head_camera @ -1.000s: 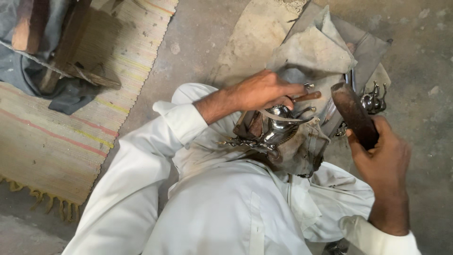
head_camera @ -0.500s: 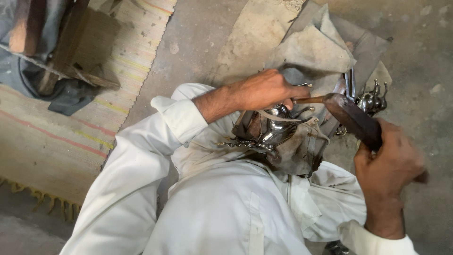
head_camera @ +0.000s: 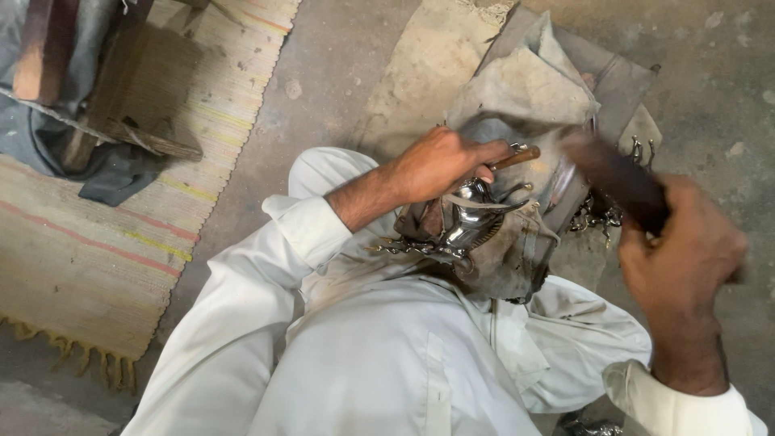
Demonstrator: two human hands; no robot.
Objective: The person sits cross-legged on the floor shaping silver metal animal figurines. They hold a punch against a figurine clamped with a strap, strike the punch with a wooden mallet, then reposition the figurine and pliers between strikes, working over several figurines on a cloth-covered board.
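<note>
The left hand point(head_camera: 440, 164) pinches a wooden-handled punch point(head_camera: 514, 157) against the shiny metal casting point(head_camera: 467, 224) while the right hand point(head_camera: 686, 258), fisted around a blurred mallet point(head_camera: 615, 179), is mid-strike, so the blow needs a square landing.

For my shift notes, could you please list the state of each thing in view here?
Left hand: closed around a wooden-handled tool.
Right hand: gripping a dark mallet, blurred with motion.
Shiny metal piece: resting on a grey cloth on the lap.
Striped rug: lying flat, fringe at its edge.
</note>
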